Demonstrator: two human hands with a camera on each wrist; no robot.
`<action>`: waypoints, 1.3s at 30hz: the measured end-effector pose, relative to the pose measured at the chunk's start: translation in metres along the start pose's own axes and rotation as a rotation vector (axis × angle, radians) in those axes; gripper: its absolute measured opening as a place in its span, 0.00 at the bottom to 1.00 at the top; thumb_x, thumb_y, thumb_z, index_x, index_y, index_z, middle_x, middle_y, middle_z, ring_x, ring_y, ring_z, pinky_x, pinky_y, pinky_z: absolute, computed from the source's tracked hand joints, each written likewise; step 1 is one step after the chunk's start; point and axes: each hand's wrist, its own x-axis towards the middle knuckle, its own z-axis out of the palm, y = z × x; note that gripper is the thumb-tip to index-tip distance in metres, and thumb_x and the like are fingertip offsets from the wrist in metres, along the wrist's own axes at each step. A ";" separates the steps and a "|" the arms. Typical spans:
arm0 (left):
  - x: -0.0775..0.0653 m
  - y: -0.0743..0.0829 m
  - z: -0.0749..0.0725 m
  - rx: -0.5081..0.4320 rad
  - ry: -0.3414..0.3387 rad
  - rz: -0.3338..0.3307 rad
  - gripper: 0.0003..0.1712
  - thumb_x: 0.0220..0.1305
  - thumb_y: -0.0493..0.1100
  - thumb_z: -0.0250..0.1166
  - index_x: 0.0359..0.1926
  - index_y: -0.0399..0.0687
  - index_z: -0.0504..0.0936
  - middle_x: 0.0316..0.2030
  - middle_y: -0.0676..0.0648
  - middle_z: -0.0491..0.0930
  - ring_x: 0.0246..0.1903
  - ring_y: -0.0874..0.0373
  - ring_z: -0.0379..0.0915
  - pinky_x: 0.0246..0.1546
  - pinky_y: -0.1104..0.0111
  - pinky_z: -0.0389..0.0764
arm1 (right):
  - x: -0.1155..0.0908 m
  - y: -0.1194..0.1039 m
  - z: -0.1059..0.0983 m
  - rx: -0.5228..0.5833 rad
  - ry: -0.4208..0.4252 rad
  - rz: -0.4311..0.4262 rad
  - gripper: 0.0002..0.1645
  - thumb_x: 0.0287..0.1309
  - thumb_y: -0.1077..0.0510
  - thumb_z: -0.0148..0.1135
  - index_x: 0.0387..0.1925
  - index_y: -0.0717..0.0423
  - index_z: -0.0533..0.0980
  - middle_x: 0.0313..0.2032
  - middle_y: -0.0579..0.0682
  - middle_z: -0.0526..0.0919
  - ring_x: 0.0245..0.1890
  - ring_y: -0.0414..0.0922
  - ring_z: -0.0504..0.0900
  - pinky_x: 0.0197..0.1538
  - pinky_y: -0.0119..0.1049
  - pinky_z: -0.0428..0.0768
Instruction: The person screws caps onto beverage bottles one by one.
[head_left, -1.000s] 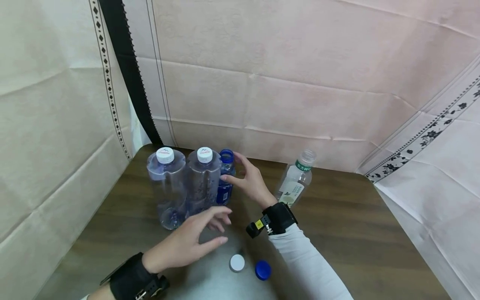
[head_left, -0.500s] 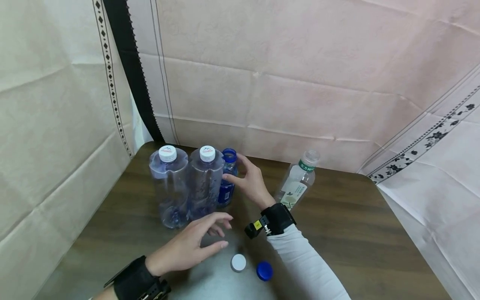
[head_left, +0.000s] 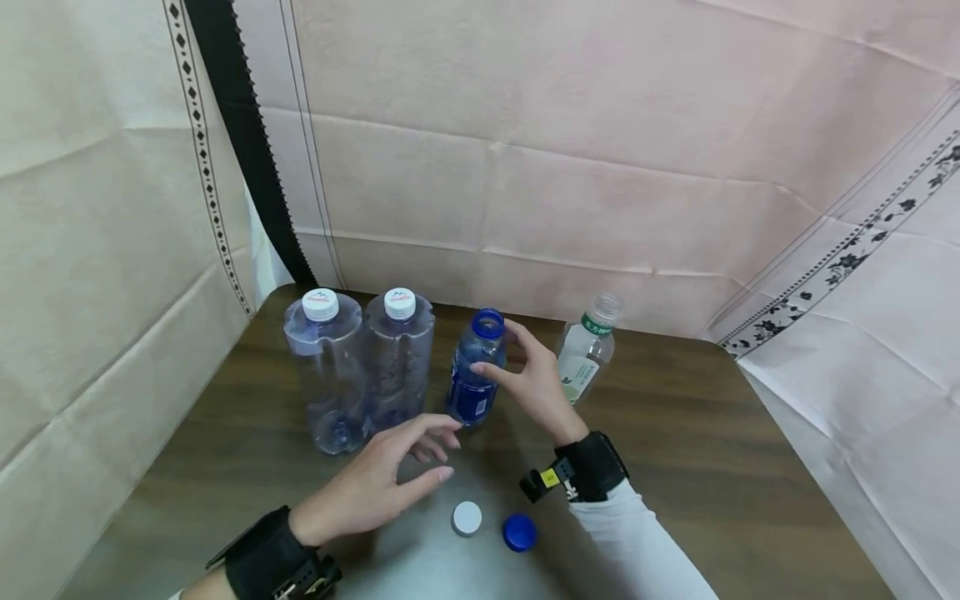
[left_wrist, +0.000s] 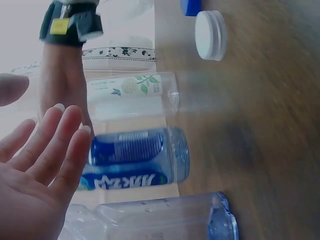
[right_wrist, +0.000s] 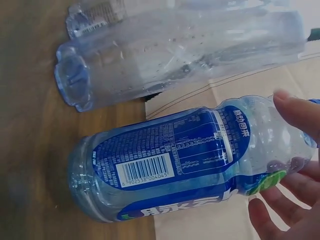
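My right hand (head_left: 538,385) holds a blue drink bottle (head_left: 471,390) by its upper part, thumb on one side and fingers on the other. The bottle's blue neck shows no cap, and its barcode label (right_wrist: 145,170) faces the right wrist camera. My left hand (head_left: 378,479) hovers over the table with fingers relaxed and nothing in them, in front of two large clear bottles. Of these, the left clear bottle (head_left: 330,392) and the right clear bottle (head_left: 397,367) stand side by side with white caps on.
An uncapped clear bottle (head_left: 581,362) with a green-and-white label stands beyond my right wrist. A white cap (head_left: 467,518) and a blue cap (head_left: 519,532) lie on the wooden table (head_left: 712,467) near the front. Cloth curtains (head_left: 570,192) rise behind the table.
My right hand has moved right and slightly nearer with the blue bottle, opening a gap between it and the large clear bottles. The left hand stays about where it was.
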 end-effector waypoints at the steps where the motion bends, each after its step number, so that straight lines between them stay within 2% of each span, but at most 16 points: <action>1: 0.001 0.001 0.001 0.005 0.018 0.012 0.23 0.67 0.52 0.61 0.62 0.60 0.68 0.48 0.58 0.79 0.43 0.62 0.79 0.45 0.68 0.82 | -0.005 0.000 -0.003 -0.001 0.000 -0.002 0.40 0.53 0.44 0.70 0.66 0.41 0.65 0.57 0.48 0.78 0.58 0.48 0.77 0.59 0.51 0.78; 5: 0.004 0.003 0.003 0.019 0.084 0.056 0.24 0.66 0.50 0.62 0.62 0.57 0.68 0.48 0.57 0.79 0.44 0.62 0.78 0.45 0.66 0.83 | -0.025 0.000 -0.010 0.005 -0.020 -0.032 0.39 0.53 0.47 0.71 0.65 0.41 0.66 0.57 0.49 0.79 0.57 0.49 0.78 0.57 0.51 0.80; 11: 0.006 0.004 0.005 0.020 0.069 0.074 0.25 0.67 0.50 0.62 0.62 0.55 0.68 0.49 0.52 0.79 0.44 0.63 0.78 0.45 0.67 0.83 | -0.049 0.003 -0.010 0.037 -0.073 -0.094 0.40 0.51 0.52 0.73 0.65 0.43 0.67 0.57 0.48 0.80 0.55 0.48 0.80 0.55 0.51 0.81; 14: 0.007 0.004 0.007 0.026 0.091 0.095 0.25 0.66 0.48 0.63 0.62 0.55 0.68 0.49 0.52 0.79 0.44 0.63 0.78 0.45 0.68 0.83 | -0.057 0.003 -0.009 0.047 -0.085 -0.108 0.40 0.50 0.53 0.74 0.64 0.43 0.68 0.56 0.48 0.81 0.56 0.46 0.80 0.55 0.50 0.81; 20: 0.009 0.007 0.009 0.106 0.162 0.113 0.28 0.64 0.46 0.65 0.63 0.55 0.68 0.49 0.53 0.77 0.46 0.65 0.76 0.45 0.70 0.82 | -0.067 0.003 -0.009 0.042 -0.085 -0.150 0.39 0.51 0.53 0.73 0.64 0.44 0.68 0.57 0.48 0.80 0.55 0.45 0.81 0.52 0.42 0.83; 22: 0.010 0.008 0.010 0.150 0.192 0.112 0.31 0.63 0.48 0.66 0.64 0.54 0.66 0.53 0.53 0.75 0.48 0.64 0.75 0.46 0.68 0.82 | -0.068 0.004 -0.009 0.046 -0.089 -0.152 0.39 0.52 0.54 0.73 0.64 0.44 0.68 0.58 0.48 0.80 0.56 0.46 0.80 0.52 0.44 0.83; 26: 0.015 0.011 0.014 0.233 0.233 0.093 0.44 0.59 0.52 0.69 0.71 0.55 0.57 0.65 0.50 0.65 0.59 0.56 0.70 0.53 0.58 0.80 | -0.069 0.005 -0.007 0.048 -0.092 -0.151 0.38 0.52 0.53 0.72 0.65 0.44 0.68 0.59 0.49 0.79 0.58 0.47 0.78 0.53 0.50 0.82; 31: 0.029 0.012 0.018 0.244 0.218 0.045 0.59 0.53 0.55 0.73 0.76 0.58 0.43 0.72 0.46 0.54 0.67 0.48 0.62 0.60 0.48 0.74 | -0.069 0.004 -0.007 0.034 -0.085 -0.145 0.39 0.51 0.53 0.73 0.64 0.44 0.68 0.58 0.47 0.79 0.58 0.46 0.78 0.54 0.52 0.81; 36: 0.045 0.007 0.022 0.173 0.186 -0.028 0.62 0.52 0.57 0.74 0.76 0.60 0.41 0.72 0.46 0.55 0.68 0.48 0.61 0.60 0.44 0.73 | -0.068 0.004 -0.006 0.034 -0.087 -0.137 0.38 0.51 0.53 0.73 0.63 0.44 0.68 0.57 0.47 0.80 0.58 0.46 0.78 0.55 0.50 0.81; 39: 0.052 0.003 0.024 0.124 0.168 -0.046 0.61 0.51 0.57 0.74 0.76 0.62 0.42 0.70 0.46 0.58 0.67 0.48 0.62 0.60 0.43 0.72 | -0.068 0.004 -0.005 0.037 -0.096 -0.127 0.37 0.51 0.53 0.73 0.62 0.44 0.69 0.56 0.46 0.80 0.57 0.45 0.78 0.55 0.46 0.82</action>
